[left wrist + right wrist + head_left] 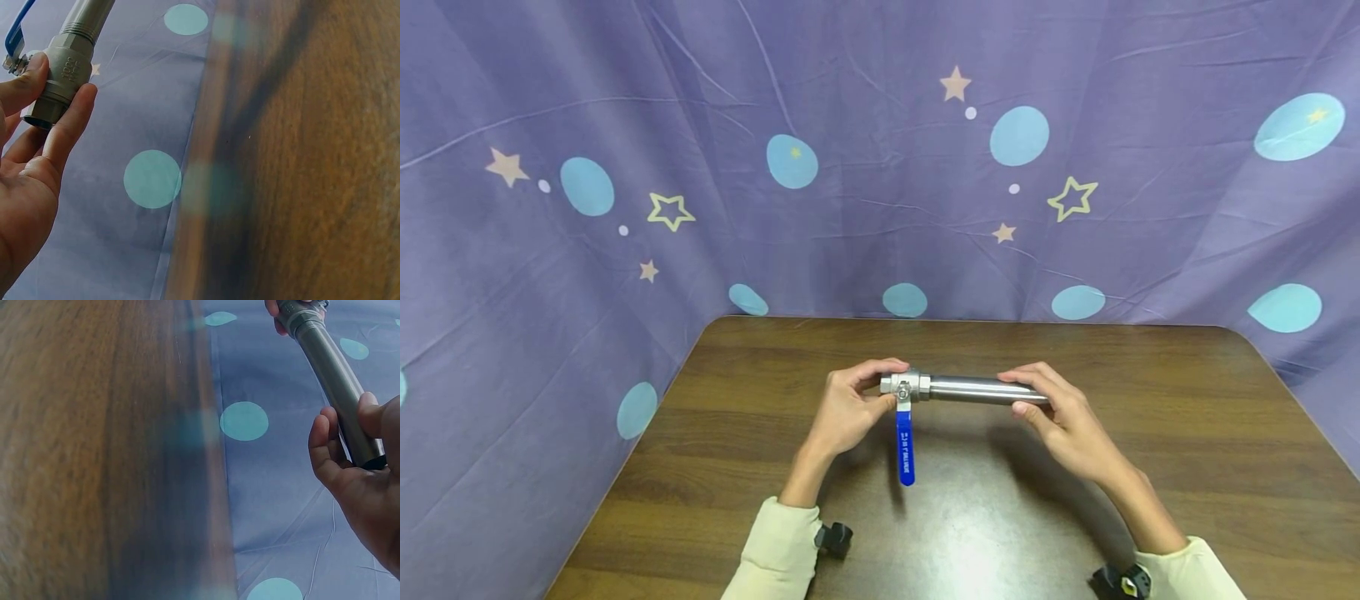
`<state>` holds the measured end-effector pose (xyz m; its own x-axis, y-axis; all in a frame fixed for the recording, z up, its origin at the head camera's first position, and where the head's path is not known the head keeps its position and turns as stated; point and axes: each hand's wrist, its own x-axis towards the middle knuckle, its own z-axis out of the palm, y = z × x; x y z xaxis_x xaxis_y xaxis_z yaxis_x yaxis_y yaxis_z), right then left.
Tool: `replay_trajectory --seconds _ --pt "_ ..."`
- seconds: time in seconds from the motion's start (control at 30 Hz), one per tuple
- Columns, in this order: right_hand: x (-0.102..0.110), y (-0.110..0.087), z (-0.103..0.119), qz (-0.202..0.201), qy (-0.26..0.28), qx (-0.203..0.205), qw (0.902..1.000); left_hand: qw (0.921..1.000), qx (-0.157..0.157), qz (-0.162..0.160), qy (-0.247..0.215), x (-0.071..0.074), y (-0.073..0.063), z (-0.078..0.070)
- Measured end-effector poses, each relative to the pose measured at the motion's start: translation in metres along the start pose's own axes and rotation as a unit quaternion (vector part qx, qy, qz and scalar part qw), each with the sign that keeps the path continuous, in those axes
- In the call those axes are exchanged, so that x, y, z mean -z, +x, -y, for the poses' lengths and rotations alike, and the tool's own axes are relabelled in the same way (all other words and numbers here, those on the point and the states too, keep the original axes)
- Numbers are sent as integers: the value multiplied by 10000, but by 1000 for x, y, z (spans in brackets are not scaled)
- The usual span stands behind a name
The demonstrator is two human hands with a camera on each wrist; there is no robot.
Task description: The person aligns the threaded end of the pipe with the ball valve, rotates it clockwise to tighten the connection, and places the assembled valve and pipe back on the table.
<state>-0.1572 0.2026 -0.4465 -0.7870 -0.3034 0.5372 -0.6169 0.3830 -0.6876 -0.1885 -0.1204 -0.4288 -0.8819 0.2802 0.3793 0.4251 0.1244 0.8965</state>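
Note:
A metal ball valve (913, 383) with a blue lever handle (906, 447) is joined end to end with a shiny steel pipe (973, 389). My left hand (847, 406) grips the valve body between thumb and fingers at its free end; in the left wrist view the valve (65, 72) shows raised lettering and threads where the pipe enters. My right hand (1060, 417) holds the far end of the pipe, thumb on the near side and fingers opposite. The right wrist view shows that pipe (334, 381) end against the palm side. The lever points toward me, and the assembly is held level above the table.
A brown wooden table (760, 467) lies beneath the hands, with shadows on it. Purple curtain cloth (865, 208) with stars and blue spots hangs behind and at the sides. Small black devices sit at the left cuff (835, 540) and right cuff (1122, 582).

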Motion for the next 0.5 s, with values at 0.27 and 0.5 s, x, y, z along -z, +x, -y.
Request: replay_trajectory --seconds 0.27,0.5 --pt "1 -1 -1 169 216 -97 9996 10000 -17 7 43 -1 0 2" --pt "0 -2 1 162 -1 -145 9998 9999 -80 -7 108 -1 0 1"
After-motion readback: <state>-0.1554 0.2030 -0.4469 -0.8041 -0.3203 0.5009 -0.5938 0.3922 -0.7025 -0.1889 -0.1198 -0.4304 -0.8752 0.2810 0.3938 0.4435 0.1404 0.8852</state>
